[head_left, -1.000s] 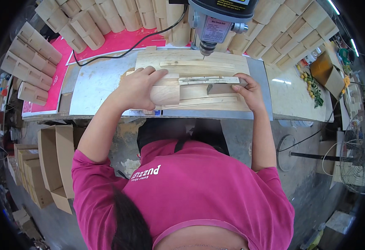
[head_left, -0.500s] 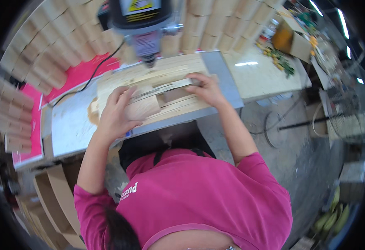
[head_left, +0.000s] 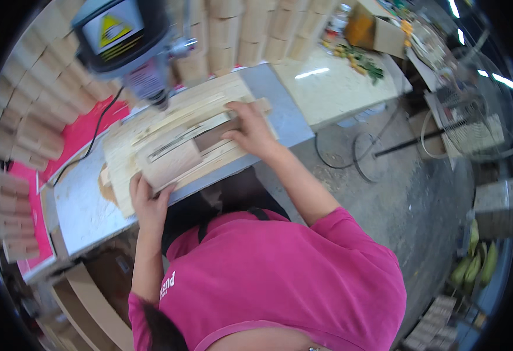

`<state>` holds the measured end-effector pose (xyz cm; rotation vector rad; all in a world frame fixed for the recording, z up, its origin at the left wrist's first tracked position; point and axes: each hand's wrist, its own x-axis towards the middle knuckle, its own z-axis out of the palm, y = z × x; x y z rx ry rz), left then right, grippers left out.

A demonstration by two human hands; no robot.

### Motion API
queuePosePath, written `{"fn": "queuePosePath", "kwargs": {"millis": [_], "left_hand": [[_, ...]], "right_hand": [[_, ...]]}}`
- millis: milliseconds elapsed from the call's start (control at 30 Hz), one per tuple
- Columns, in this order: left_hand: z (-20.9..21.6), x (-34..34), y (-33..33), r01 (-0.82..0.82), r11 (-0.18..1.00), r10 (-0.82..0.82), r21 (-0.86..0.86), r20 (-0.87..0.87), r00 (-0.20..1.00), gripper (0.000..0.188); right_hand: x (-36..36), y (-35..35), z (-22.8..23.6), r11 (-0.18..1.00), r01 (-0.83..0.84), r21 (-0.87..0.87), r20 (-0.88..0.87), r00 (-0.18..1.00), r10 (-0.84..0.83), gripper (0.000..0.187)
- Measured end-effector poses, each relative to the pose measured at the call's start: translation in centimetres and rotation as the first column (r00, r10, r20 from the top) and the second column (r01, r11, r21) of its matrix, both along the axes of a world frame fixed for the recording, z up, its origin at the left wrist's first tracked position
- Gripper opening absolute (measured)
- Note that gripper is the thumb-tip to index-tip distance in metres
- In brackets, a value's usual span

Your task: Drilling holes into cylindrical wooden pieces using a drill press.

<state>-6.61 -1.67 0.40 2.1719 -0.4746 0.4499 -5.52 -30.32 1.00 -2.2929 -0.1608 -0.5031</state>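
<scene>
A pale wooden block (head_left: 174, 164) with a curved-looking top lies in a wooden jig (head_left: 119, 143) on the bench. At the block's near left corner, my left hand (head_left: 149, 199) pinches its edge between thumb and fingers. A narrow, light slotted strip (head_left: 201, 128) lies along the block's far side. My right hand (head_left: 251, 130) is closed around the strip's right end, thumb on the near side. Beside the block, a brownish recess (head_left: 212, 138) shows between the jig's rails. Above the jig's far edge hangs a drill-press-like machine head (head_left: 145, 76).
Stacked wooden blocks (head_left: 224, 35) line the bench's back and left side. A black cable (head_left: 95, 137) runs over pink sheeting. On the right are a pale side table (head_left: 326, 96) with fruit (head_left: 359, 61) and a standing fan (head_left: 473, 111). Cardboard boxes (head_left: 92, 304) stand below left.
My left hand has slid from the block's top left to its near left corner. The strip now sits lower against the block, with my right hand still at its end. The whole view has shifted.
</scene>
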Motion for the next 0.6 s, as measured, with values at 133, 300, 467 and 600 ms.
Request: {"fn": "queuePosePath", "kwargs": {"millis": [133, 300, 467, 600], "left_hand": [[-0.7, 2.1, -0.2, 0.056, 0.997, -0.059, 0.060, 0.059, 0.997, 0.042], [-1.0, 4.5, -1.6, -0.004, 0.988, -0.006, 0.153, 0.064, 0.998, 0.050], [-0.1, 6.0, -1.5, 0.011, 0.970, -0.024, 0.242, 0.051, 0.998, 0.057], [-0.2, 6.4, -1.0, 0.059, 0.969, -0.065, 0.238, 0.017, 0.998, 0.057]], "right_hand": [[0.3, -0.6, -0.1, 0.999, 0.035, -0.034, 0.143, 0.989, -0.030, 0.062], [1.3, -0.5, 2.2, 0.977, 0.145, 0.156, -0.165, 0.979, -0.119, 0.058], [3.6, -1.4, 1.2, 0.975, 0.093, 0.202, -0.078, 0.994, -0.079, 0.056], [3.3, -0.8, 2.1, 0.977, 0.178, 0.114, -0.165, 0.973, -0.158, 0.055]]}}
